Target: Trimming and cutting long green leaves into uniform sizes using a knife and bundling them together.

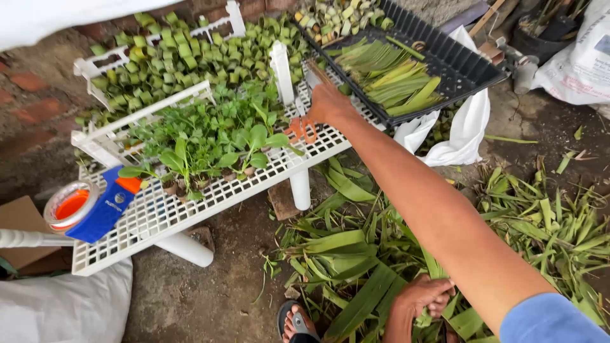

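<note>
a tape dispenser (89, 206) sits at the white rack's (159, 219) left end, beside seedlings (210, 136). the left hand (424, 295) clutches leaves (356, 254) on the ground. the right hand (327, 105) grips orange scissors (302, 130) at the rack's right edge. many leaves remain uncut.

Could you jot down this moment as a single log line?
right hand: on orange-handled scissors, white plastic grid rack | left hand: holding long green leaf strips | nearby: black tray, seedlings

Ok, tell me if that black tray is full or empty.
Partly filled: the black tray holds a pile of cut green leaf strips, with bare ribbed bottom showing at its right side.
</note>
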